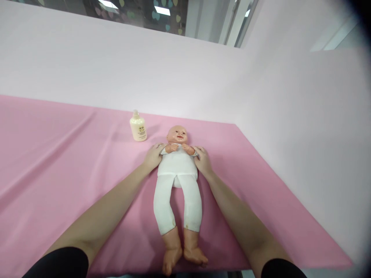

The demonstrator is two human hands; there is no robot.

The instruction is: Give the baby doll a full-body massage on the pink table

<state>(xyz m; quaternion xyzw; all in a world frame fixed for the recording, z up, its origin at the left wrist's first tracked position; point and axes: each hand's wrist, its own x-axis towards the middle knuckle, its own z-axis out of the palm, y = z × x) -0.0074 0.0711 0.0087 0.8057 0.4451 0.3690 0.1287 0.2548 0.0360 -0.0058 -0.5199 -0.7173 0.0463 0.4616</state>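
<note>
"While a left hand (153, 158) and a right hand (204, 161) flank it in the head view, how does the baby doll (177, 164) lie?"

"On its back on a pink-covered counter (72, 166), from the centre to the lower centre of the frame. Its long axis runs up the frame, head above, feet beside the near edge at the bottom."

"Which of the hands is nearer?"

"Neither: both touch it, one at each upper arm. Whether they grip or merely rest there, I cannot tell."

"And the room around?"

"A white wall (116, 65) bounds the counter along the top and right. A lotion bottle (139, 130) stands upper left of the left hand. The widest room spreads across the left of the frame."
</note>
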